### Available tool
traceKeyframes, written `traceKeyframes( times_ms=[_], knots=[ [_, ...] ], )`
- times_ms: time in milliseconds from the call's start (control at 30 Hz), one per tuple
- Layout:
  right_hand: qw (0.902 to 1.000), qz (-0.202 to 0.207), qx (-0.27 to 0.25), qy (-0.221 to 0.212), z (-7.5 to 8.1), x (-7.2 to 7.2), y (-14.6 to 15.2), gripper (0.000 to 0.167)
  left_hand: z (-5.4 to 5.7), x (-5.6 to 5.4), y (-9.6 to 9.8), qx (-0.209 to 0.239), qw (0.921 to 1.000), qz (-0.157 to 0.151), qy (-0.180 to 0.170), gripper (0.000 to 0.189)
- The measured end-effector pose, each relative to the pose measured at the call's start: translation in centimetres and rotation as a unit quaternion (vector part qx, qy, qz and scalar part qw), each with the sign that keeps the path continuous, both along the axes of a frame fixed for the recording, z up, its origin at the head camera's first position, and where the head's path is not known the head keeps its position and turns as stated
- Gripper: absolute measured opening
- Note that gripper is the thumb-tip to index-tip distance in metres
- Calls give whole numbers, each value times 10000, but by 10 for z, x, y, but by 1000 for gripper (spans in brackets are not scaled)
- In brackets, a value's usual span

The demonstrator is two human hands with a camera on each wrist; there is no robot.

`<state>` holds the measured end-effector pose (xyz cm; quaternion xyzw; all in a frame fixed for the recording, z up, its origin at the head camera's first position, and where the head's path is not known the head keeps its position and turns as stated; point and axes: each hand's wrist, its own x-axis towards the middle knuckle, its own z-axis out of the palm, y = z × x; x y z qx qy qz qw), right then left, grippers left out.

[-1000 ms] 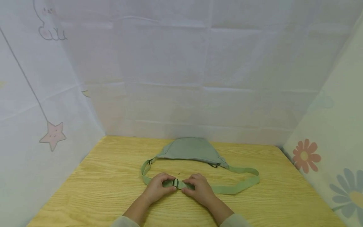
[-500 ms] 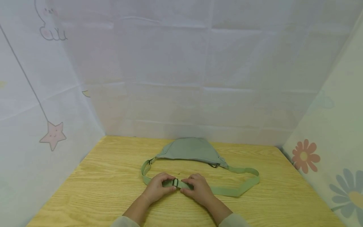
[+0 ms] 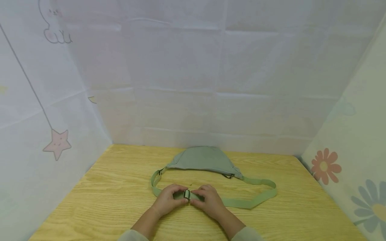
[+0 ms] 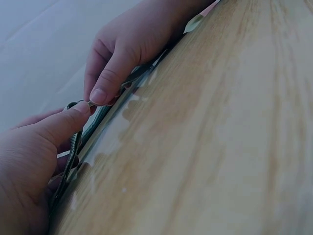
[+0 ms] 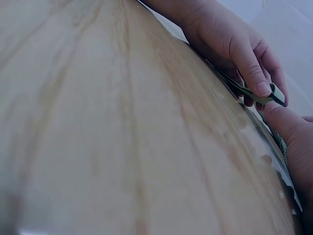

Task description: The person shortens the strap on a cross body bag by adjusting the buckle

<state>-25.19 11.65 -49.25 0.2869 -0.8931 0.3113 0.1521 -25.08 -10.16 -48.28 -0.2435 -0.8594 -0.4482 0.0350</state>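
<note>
"Start at the far left. What's there?"

"A pink star (image 3: 57,144) on the pale sheet (image 3: 27,174), then the wooden bench (image 3: 99,187). On the bench, the green strap (image 3: 236,203) loops round at its left end, past a dark fitting (image 3: 159,172)."

"And the left hand?"

"The left hand (image 3: 169,200) is in the same spot as a second ago, low over the bench. Its grip is clamped on the strap, just left of the dark-framed buckle (image 3: 187,195)."

"Where's the bag itself?"

"The grey-green bag (image 3: 205,159) lies flat beyond both hands, near the back edge of the bench, zip edge towards the person. It hasn't shifted."

"Anything different right of the buckle?"

"Yes, the right hand (image 3: 211,201). Its grip is also clamped on the strap, thumb against fingers, but it has edged leftward. A second ago a short stretch of strap showed between its fingertips and the buckle; now they are just beside it. Whether they touch it, I can't tell."

"And farther right?"

"The strap runs out flat, turns, and curves back to the bag. Its near bend sits slightly closer to the person than a second ago. Last come a red flower (image 3: 324,166) and a blue-grey flower (image 3: 373,208) on the sheet."
</note>
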Motion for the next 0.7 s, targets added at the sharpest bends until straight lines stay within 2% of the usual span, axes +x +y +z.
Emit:
traceKeyframes(
  times_ms=[233,467,700],
  knots=[
    [9999,-44,72,-57,0,0,-1,33,-1,0,0,94,9998,-12,-178,40],
    [9990,-178,391,-155,2,2,4,46,-1,0,0,175,9997,2,-166,37],
    [9975,-361,596,-138,1,0,16,42,-1,0,-1,272,9996,2,-117,36]
  ],
)
